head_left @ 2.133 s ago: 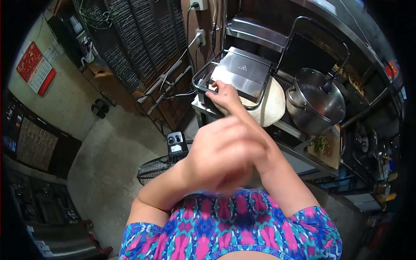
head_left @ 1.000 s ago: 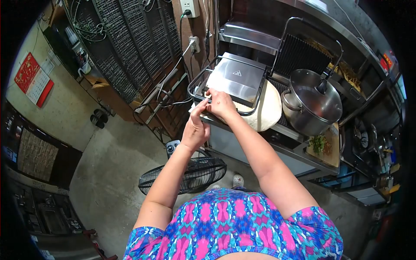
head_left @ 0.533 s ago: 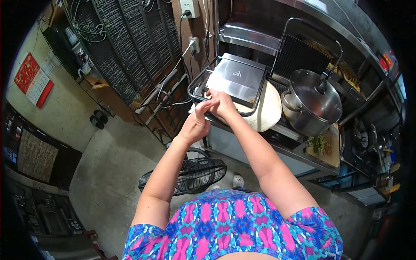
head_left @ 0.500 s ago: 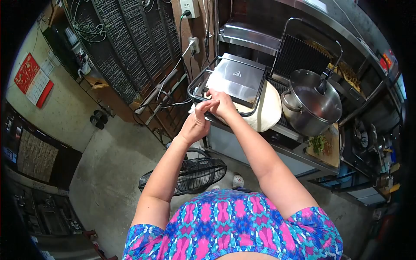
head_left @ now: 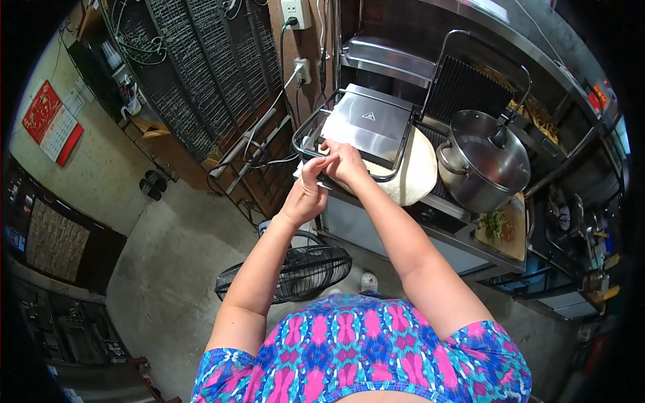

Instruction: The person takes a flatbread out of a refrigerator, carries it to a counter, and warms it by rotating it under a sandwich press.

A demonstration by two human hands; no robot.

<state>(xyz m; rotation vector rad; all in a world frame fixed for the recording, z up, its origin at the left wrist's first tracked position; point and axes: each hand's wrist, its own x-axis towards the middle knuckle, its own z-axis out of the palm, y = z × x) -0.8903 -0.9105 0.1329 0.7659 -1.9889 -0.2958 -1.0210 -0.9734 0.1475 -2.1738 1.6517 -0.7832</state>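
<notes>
My right hand (head_left: 346, 163) lies at the front left corner of a closed steel press (head_left: 376, 124), its fingers curled on the black press handle (head_left: 311, 154). Just left of it and touching it is my left hand (head_left: 307, 198), raised with its fingers bent together at the front edge; what they hold, if anything, is hidden. A large pale flatbread (head_left: 418, 168) sticks out from under the press lid on the right and front. Part of the lower plate is hidden by my hands.
Right of the press, a steel pot (head_left: 480, 188) stands before a raised ribbed grill lid (head_left: 463, 87). Chopped greens (head_left: 494, 225) lie on a board (head_left: 514, 242). A black fan (head_left: 309, 272) stands below my arms. Cables (head_left: 269, 158) hang at the left.
My left hand has come from in front of my chest to the press's front edge beside my right hand. Over the last half second both hands have barely moved.
</notes>
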